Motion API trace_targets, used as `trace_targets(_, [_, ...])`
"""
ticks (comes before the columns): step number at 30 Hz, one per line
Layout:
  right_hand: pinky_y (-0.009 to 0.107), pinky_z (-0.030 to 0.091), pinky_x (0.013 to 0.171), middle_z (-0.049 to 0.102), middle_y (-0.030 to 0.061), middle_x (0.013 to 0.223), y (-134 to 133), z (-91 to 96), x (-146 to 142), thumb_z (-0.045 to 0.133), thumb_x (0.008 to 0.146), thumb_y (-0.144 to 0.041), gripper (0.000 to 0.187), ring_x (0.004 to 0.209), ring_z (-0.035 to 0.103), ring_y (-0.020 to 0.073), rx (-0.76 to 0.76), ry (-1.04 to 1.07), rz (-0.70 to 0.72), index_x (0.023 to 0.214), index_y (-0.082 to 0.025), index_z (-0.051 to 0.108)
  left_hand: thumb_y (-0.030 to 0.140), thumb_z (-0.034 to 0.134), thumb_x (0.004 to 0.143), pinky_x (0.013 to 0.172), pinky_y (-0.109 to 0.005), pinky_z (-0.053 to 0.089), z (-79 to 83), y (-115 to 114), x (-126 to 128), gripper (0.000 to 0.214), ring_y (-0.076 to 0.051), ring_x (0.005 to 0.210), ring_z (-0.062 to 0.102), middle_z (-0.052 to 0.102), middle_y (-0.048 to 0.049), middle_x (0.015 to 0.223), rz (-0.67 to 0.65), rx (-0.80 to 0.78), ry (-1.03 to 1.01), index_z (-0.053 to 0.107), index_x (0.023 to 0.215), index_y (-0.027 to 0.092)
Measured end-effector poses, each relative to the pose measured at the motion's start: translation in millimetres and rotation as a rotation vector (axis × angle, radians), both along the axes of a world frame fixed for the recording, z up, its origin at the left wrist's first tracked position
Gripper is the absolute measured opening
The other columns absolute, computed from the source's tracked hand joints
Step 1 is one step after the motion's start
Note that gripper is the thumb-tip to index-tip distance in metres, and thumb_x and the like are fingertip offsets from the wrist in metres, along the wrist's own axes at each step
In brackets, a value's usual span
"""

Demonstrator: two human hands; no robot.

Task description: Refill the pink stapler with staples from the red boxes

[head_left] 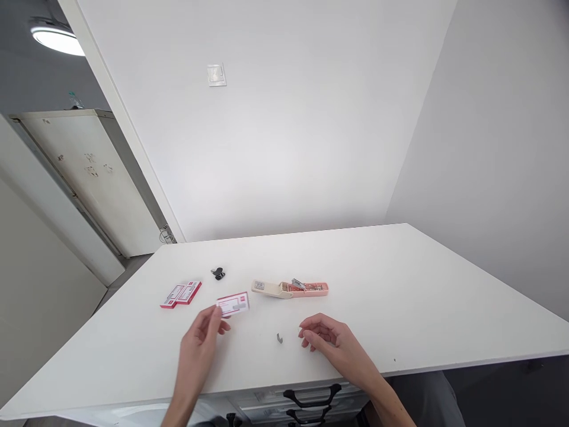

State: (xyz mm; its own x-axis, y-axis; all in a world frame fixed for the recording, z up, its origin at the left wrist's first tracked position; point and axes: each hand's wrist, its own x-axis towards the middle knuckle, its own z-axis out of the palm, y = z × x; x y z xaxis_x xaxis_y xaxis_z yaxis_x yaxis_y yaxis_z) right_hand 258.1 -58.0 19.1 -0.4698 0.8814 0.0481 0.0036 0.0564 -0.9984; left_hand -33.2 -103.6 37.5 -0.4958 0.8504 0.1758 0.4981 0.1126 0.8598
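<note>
- While gripping only its left end, holds a small red-and-white box (232, 305) in the left hand (201, 335), clamped between thumb and fingers with the printed face upward; cannot make out any contact with the tabletop.
- Juts rightward from that grip, long axis running left to right across the white table (422, 296), with the right end slanting slightly toward the wall (284, 148).
- Brings the free end of the box just beside the left tip of an unfolded cream-and-pink stapler-like device (290, 290), on its near-left side.
- Points much the same way along that device, from cream part (265, 289) on the left to pink tray (320, 292) on the right, with metal parts showing inside.
- Sets the right hand (336, 344) well apart from the box, nearer the table's front edge than the device; leaves the left hand clearly the nearer to the box.
- Curls the right fingers loosely toward the thumb; cannot make out any object between the tips.
- Shows a small curved grey piece (280, 338) between both hands, closer to the right, touching neither.
- Shows two similar boxes (190, 292) farther left, seemingly touching side by side, and a small black clip-like item (218, 273) beyond the held box.
</note>
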Motion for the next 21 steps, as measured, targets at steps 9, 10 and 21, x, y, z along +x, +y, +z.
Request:
trace_targets(9, [0.036, 0.056, 0.081, 0.074, 0.0070, 0.096, -4.0, -0.5, -2.2, 0.059, 0.094, -0.059, 0.039, 0.088, 0.071, 0.0234, 0.028, -0.022, 0.000, 0.101, -0.022, 0.071, 0.066, 0.048, 0.090, 0.078, -0.039, 0.051, 15.9, -9.7, -74.7, 0.056, -0.031, 0.093, 0.072, 0.078, -0.0068, 0.093, 0.308, -0.171, 0.320, 0.049, 0.127, 0.023])
trace_targets(10, [0.036, 0.056, 0.081, 0.074, 0.0070, 0.097, -4.0, -0.9, -2.5, 0.058, 0.095, -0.059, 0.039, 0.089, 0.071, 0.0233, 0.028, -0.028, 0.000, 0.101, -0.022, 0.071, 0.065, 0.047, 0.091, 0.073, -0.039, 0.050, 15.7, -10.3, -76.8, 0.056, -0.032, 0.090, 0.072, 0.077, -0.0066, 0.092, 0.322, -0.209, 0.364, 0.048, 0.127, 0.023])
trace_targets(21, [0.036, 0.054, 0.081, 0.075, 0.0065, 0.096, -4.2, -2.4, -3.9, 0.058, 0.096, -0.055, 0.035, 0.088, 0.071, 0.0232, 0.042, -0.047, -0.005, 0.100, -0.023, 0.070, 0.054, 0.044, 0.096, 0.111, -0.054, 0.037, -10.7, -14.9, -85.2, 0.048, -0.034, 0.137, 0.047, 0.062, -0.0113, 0.138, -0.067, -0.063, 0.782, 0.058, 0.132, 0.025])
